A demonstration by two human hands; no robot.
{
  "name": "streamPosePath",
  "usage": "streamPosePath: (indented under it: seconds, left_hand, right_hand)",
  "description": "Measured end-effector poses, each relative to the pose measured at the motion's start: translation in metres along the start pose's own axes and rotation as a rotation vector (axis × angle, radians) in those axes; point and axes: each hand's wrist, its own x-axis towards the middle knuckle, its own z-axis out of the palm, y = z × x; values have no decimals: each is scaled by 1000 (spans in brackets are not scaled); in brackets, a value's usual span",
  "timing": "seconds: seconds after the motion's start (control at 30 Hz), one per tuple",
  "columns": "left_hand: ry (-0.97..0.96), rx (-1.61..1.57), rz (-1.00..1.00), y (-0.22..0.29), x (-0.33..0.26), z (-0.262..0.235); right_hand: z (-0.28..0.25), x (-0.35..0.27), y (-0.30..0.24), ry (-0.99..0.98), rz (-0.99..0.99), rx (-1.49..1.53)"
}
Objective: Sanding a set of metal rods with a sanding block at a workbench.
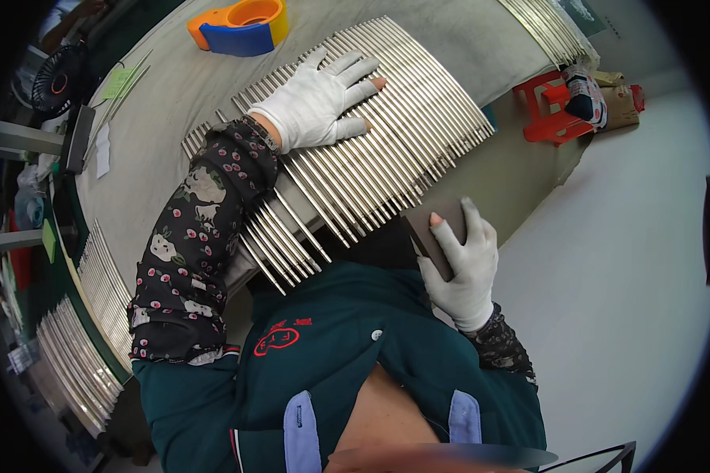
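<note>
My left hand point(312, 101), in a white glove with bare fingertips showing, lies flat with spread fingers on a wide row of slim metal rods point(418, 98). The rods rest side by side on the table and overhang its near edge. Several at the near left are spaced wider apart than the rest. Just off the rod ends, my right hand point(469, 272), also gloved, grips a flat grey-brown sanding block point(424, 236). Its thumb is at one side and its fingers reach over the face. The block looks apart from the rods.
An orange and blue tape dispenser point(248, 27) stands at the table's far side. More rods point(540, 31) lie at the far right and in bundles point(75, 363) at the lower left. A red stool point(548, 110) holds bags. A black fan point(54, 79) is at the far left.
</note>
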Motion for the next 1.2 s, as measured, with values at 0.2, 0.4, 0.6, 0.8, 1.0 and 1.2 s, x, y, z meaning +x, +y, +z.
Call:
streamPosePath:
  seconds: [0.2,0.4,0.6,0.8,1.0,1.2]
  left_hand:
    - [-29,-30,-5,-1,-2,-2]
    - [-22,-95,-126,50,11,-7]
    - [49,-134,-131,48,12,-7]
    - [61,-128,-134,50,14,-5]
    - [50,-105,-136,51,17,-1]
    - [63,-104,-146,49,17,4]
  right_hand:
    - [1,6,4,9,-26,-18]
    - [-5,22,-15,-150,-288,228]
    - [0,44,43,217,-4,-141]
    - [4,44,26,108,-130,-91]
    - [5,41,5,96,-123,-21]
    - [3,39,35,329,82,-161]
